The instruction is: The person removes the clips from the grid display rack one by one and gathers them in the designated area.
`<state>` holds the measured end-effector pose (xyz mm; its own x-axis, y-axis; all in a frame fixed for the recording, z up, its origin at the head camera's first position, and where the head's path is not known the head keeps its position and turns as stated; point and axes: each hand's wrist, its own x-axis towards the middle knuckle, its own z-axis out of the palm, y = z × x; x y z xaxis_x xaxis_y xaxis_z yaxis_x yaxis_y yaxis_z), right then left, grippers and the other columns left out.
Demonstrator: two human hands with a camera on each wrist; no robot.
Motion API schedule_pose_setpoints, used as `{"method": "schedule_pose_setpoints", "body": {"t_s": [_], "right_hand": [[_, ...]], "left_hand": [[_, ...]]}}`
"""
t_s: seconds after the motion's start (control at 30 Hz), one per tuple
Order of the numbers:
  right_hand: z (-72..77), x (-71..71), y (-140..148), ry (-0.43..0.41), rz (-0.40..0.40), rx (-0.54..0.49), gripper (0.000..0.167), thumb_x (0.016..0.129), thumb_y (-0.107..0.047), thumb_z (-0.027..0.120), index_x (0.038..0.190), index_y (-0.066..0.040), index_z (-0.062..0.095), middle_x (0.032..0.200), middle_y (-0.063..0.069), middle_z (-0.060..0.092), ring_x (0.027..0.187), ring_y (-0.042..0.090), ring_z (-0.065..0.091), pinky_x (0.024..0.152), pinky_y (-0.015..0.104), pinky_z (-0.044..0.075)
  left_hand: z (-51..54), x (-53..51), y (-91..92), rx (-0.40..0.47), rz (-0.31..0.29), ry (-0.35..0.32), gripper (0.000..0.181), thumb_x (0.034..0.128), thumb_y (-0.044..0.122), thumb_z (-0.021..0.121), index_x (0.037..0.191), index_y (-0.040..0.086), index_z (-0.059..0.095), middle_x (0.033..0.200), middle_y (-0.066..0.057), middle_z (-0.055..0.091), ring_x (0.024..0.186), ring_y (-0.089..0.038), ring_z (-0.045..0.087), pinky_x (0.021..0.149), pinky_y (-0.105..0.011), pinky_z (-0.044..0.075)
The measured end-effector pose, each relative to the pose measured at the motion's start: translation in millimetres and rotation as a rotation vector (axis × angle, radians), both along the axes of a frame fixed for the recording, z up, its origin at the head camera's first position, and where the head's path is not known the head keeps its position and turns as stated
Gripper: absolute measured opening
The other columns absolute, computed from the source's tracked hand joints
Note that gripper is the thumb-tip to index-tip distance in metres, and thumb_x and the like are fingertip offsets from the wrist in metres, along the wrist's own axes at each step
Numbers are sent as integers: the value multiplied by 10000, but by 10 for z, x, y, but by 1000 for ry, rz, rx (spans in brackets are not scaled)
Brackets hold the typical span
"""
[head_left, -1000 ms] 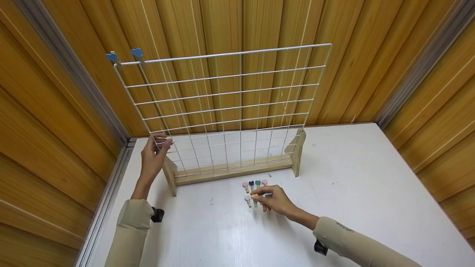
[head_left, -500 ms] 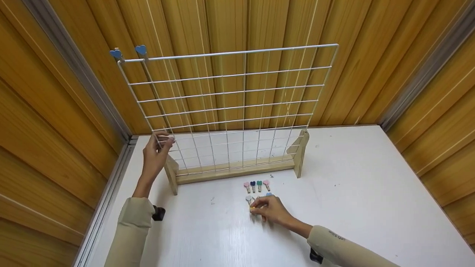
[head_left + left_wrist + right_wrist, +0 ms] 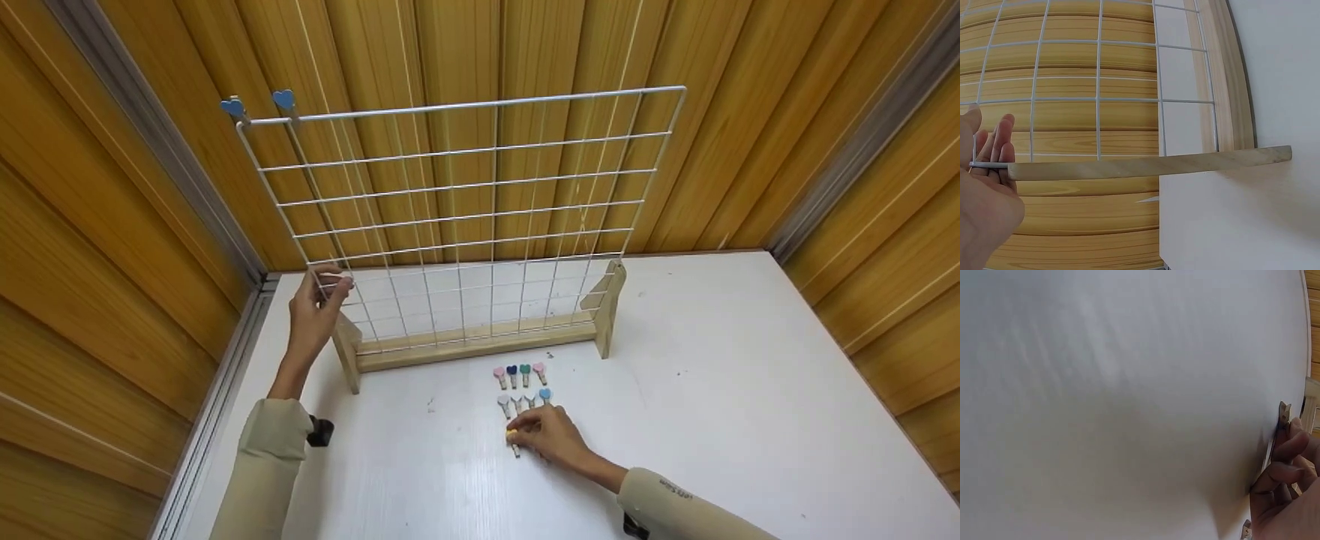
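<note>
My left hand [image 3: 313, 311] holds the left edge of a white wire grid [image 3: 450, 110]. The grid stands upright in a wooden stand [image 3: 480, 349]; in the left wrist view its foot [image 3: 1151, 167] lies beside the fingers. Low over the white table, my right hand [image 3: 555, 436] pinches a small clothespin with a yellow heart [image 3: 512, 433]. Just behind it are two rows of heart clothespins: pink, navy [image 3: 512, 370], green and pink at the back, pale ones and a blue one [image 3: 545, 394] in front. A wooden clothespin end [image 3: 1284, 413] shows by the fingers in the right wrist view.
Two blue heart clothespins, one at the corner [image 3: 233, 108] and one beside it [image 3: 284, 99], sit on the grid's top left. Wood-panelled walls [image 3: 847, 112] enclose the white table [image 3: 720, 390]. Small dark specks lie on the tabletop.
My right hand has moved toward me with the yellow heart clothespin, from the front row to a spot nearer than it. The left hand keeps its hold on the grid.
</note>
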<state>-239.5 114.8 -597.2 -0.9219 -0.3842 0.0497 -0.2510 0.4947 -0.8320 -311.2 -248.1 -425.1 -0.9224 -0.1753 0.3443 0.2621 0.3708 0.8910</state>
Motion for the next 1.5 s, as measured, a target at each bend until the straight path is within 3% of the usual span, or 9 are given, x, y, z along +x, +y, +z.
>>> {"method": "schedule_pose_setpoints", "body": {"t_s": [0.23,0.4,0.53,0.8,1.03,1.23,1.3,1.43,1.5], "right_hand": [[-22,23,18,23,-6,-42,138,893,-178,788,957,-55,797,868,82,784,622,-47,548,612,177,472],[37,-9,74,4,-2,-57,144,936,-168,744,978,-40,794,876,99,781,542,-29,518,516,150,432],[171,-65,131,-10,7,-62,168,970,-146,702,1009,-4,781,826,119,763,485,27,512,459,138,397],[649,-222,120,-12,75,-98,166,978,-81,674,1073,25,757,972,240,755,572,89,596,489,153,454],[1066,-307,6,34,151,-69,196,1007,-118,646,1139,-18,751,947,173,745,549,117,590,492,159,474],[1328,-346,-48,39,182,-51,208,1006,-134,650,1167,-40,743,1018,164,729,567,155,617,521,168,477],[1438,-384,-73,59,188,-44,215,1012,-138,642,1181,-45,738,1044,173,729,569,137,607,525,165,472],[1723,-479,-173,114,200,-46,221,1012,-131,639,1190,-36,730,1061,184,722,566,101,581,534,168,479],[1903,-515,-259,146,204,-47,223,1010,-127,641,1193,-33,728,1067,180,725,565,123,587,545,170,484]], "left_hand": [[-192,-130,-100,9,10,14,253,1018,134,637,1248,62,561,1156,-208,683,888,18,626,792,-156,464],[-161,-116,-78,16,1,9,250,1023,127,627,1246,41,553,1158,-225,673,888,34,617,803,-141,471],[-89,-74,-23,27,-8,-1,235,1024,92,613,1235,13,547,1171,-272,652,892,34,615,814,-150,475],[-155,-120,-74,1,-2,-13,290,1027,178,629,1265,31,549,1172,-189,669,910,19,612,807,-152,462],[-179,-123,-112,8,-5,15,253,1023,203,640,1227,67,575,1114,-112,684,921,-30,635,807,-167,476],[-182,-105,-86,11,4,-2,263,1030,191,626,1246,57,560,1157,-147,667,925,-5,615,822,-147,473],[-161,-88,-62,11,6,-7,258,1033,171,617,1249,48,551,1172,-182,660,916,12,604,818,-140,465],[-3,18,13,14,1,-23,227,1035,109,599,1238,22,546,1180,-230,649,916,12,603,828,-139,471],[-14,12,-9,12,1,-28,223,1032,110,603,1237,38,553,1182,-216,652,925,5,610,836,-141,480]]}}
